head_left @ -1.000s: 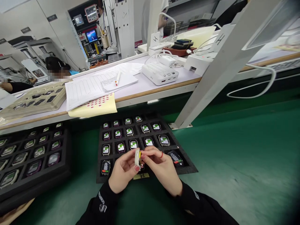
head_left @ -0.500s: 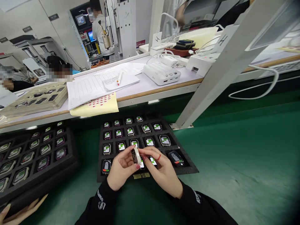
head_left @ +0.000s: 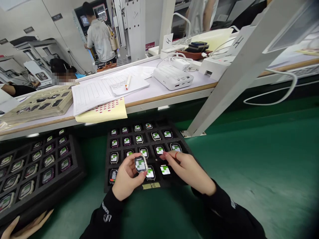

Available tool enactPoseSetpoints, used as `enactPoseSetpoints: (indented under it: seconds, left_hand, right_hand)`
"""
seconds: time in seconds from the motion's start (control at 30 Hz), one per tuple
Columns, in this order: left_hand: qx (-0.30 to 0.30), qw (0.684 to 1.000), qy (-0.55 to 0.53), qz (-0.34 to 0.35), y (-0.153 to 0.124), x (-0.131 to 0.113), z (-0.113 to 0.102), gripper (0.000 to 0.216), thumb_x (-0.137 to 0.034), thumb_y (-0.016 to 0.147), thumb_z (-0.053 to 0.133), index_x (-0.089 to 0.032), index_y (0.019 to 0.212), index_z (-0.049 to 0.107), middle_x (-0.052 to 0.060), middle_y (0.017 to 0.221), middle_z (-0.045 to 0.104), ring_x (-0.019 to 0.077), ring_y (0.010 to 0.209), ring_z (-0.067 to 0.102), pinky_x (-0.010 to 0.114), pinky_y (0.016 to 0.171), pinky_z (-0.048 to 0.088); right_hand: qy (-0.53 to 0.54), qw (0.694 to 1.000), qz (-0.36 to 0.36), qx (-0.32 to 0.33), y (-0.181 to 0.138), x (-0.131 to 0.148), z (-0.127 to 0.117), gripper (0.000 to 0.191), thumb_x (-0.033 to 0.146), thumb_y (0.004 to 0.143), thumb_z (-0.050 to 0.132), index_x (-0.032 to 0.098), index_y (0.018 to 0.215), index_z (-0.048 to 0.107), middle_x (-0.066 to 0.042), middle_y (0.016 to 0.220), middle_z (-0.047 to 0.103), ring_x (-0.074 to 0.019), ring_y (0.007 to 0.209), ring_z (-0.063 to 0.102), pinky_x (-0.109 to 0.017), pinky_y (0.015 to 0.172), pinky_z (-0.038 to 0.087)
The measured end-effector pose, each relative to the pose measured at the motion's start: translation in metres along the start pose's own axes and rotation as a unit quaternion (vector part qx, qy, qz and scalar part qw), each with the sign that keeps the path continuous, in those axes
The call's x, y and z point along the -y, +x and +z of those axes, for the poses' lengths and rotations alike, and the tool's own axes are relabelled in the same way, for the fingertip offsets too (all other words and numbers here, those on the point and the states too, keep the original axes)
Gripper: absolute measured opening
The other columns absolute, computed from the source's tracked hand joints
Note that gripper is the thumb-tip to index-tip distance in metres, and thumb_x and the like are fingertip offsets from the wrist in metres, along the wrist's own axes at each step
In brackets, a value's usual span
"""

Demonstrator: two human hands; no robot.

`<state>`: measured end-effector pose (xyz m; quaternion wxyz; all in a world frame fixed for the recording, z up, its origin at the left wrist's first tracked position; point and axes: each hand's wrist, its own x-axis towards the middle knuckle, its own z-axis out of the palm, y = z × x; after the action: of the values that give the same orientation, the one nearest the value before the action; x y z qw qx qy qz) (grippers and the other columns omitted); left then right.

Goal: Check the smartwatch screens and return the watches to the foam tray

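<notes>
My left hand [head_left: 126, 179] is closed on a small smartwatch body [head_left: 140, 164], its green and white screen facing up, just above the near row of a black foam tray [head_left: 147, 188]. The tray holds several similar watch bodies with lit screens, such as one [head_left: 164, 170] in the near row. My right hand [head_left: 188, 171] lies over the tray's right side with fingers stretched out and holds nothing; its fingertips rest near the watch bodies in the second row.
A second black tray [head_left: 50, 196] of watch bodies sits at the left, with another person's hand [head_left: 22, 227] at its near edge. Behind is a raised shelf [head_left: 164, 96] with papers [head_left: 99, 91], a marker, white power banks [head_left: 173, 78] and a beige tray [head_left: 37, 106]. A slanted white post [head_left: 224, 83] rises at right. People work in the background.
My right hand has let go of the watch body and moved right over the tray. My left hand turned the watch from edge-on to screen-up. The left tray shifted right.
</notes>
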<state>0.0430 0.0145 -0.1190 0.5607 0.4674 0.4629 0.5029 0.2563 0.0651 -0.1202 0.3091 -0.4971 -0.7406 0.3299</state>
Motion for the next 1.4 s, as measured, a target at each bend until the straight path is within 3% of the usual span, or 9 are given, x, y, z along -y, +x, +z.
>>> enactPoseSetpoints:
  seconds: [0.2, 0.33, 0.5, 0.67, 0.87, 0.97, 1.23, 1.4]
  left_hand:
    - [0.002, 0.999, 0.035, -0.026, 0.000, 0.001, -0.004, 0.048, -0.018, 0.074, 0.073, -0.019, 0.119, 0.056, 0.008, 0.109, 0.064, 0.0153, 0.093, 0.062, 0.026, 0.082, 0.052]
    - [0.001, 0.998, 0.050, -0.039, -0.003, 0.000, -0.005, 0.052, -0.020, 0.072, 0.075, -0.017, 0.121, 0.057, 0.008, 0.101, 0.067, 0.0163, 0.087, 0.064, 0.027, 0.077, 0.053]
    - [-0.028, 0.998, 0.043, -0.024, -0.005, -0.003, -0.005, 0.053, -0.020, 0.072, 0.075, -0.017, 0.122, 0.057, 0.008, 0.104, 0.068, 0.0171, 0.090, 0.065, 0.028, 0.080, 0.054]
    - [-0.029, 0.999, 0.018, -0.041, -0.004, -0.003, -0.005, 0.058, -0.023, 0.072, 0.076, -0.018, 0.127, 0.055, 0.008, 0.110, 0.067, 0.0181, 0.096, 0.065, 0.029, 0.084, 0.054]
    - [-0.024, 0.999, 0.007, -0.043, -0.004, -0.005, -0.005, 0.063, -0.026, 0.071, 0.078, -0.020, 0.129, 0.055, 0.008, 0.111, 0.069, 0.0175, 0.095, 0.066, 0.029, 0.085, 0.055]
    - [-0.010, 0.999, 0.010, -0.047, -0.004, -0.005, -0.005, 0.064, -0.027, 0.070, 0.079, -0.019, 0.129, 0.055, 0.008, 0.108, 0.070, 0.0186, 0.095, 0.066, 0.029, 0.085, 0.055]
    - [0.010, 0.998, 0.029, -0.052, 0.003, -0.013, -0.003, 0.068, -0.027, 0.071, 0.078, -0.017, 0.133, 0.050, 0.009, 0.101, 0.068, 0.0161, 0.086, 0.064, 0.027, 0.075, 0.054]
    - [0.029, 0.994, 0.096, -0.034, 0.006, -0.027, -0.006, 0.061, -0.027, 0.075, 0.074, -0.017, 0.130, 0.051, 0.005, 0.088, 0.064, 0.0117, 0.071, 0.059, 0.025, 0.069, 0.051]
  right_hand:
    - [-0.284, 0.951, 0.090, 0.085, -0.001, 0.005, -0.006, 0.038, 0.023, 0.100, 0.045, 0.020, 0.064, 0.058, -0.006, 0.075, 0.070, -0.0251, 0.067, 0.068, -0.028, 0.051, 0.035]
    - [-0.342, 0.927, 0.104, 0.113, -0.002, 0.019, 0.003, 0.040, 0.023, 0.102, 0.043, 0.020, 0.063, 0.050, -0.006, 0.067, 0.066, -0.0251, 0.064, 0.066, -0.029, 0.049, 0.028]
    - [-0.267, 0.949, 0.123, 0.113, -0.004, 0.016, 0.006, 0.038, 0.020, 0.103, 0.040, 0.020, 0.066, 0.046, -0.007, 0.072, 0.066, -0.0231, 0.068, 0.066, -0.029, 0.054, 0.034]
    - [-0.213, 0.964, 0.121, 0.105, -0.005, 0.009, 0.006, 0.031, 0.017, 0.102, 0.038, 0.019, 0.074, 0.052, -0.011, 0.084, 0.068, -0.0254, 0.078, 0.068, -0.029, 0.061, 0.039]
    - [-0.149, 0.978, 0.109, 0.096, -0.005, 0.006, 0.006, 0.023, 0.023, 0.100, 0.038, 0.019, 0.087, 0.057, -0.007, 0.078, 0.068, -0.0257, 0.079, 0.068, -0.028, 0.065, 0.043]
    - [-0.106, 0.980, 0.112, 0.124, -0.005, 0.006, 0.004, 0.026, 0.025, 0.100, 0.037, 0.020, 0.086, 0.059, -0.008, 0.082, 0.069, -0.0259, 0.085, 0.068, -0.028, 0.068, 0.046]
    - [-0.054, 0.970, 0.142, 0.188, -0.001, 0.001, 0.005, 0.034, 0.025, 0.100, 0.036, 0.016, 0.074, 0.056, -0.006, 0.069, 0.061, -0.0180, 0.046, 0.061, -0.023, 0.038, 0.040]
    - [0.005, 0.966, 0.167, 0.196, 0.003, -0.006, 0.005, 0.030, 0.028, 0.098, 0.044, 0.014, 0.076, 0.058, -0.002, 0.063, 0.057, -0.0136, 0.038, 0.057, -0.019, 0.030, 0.037]
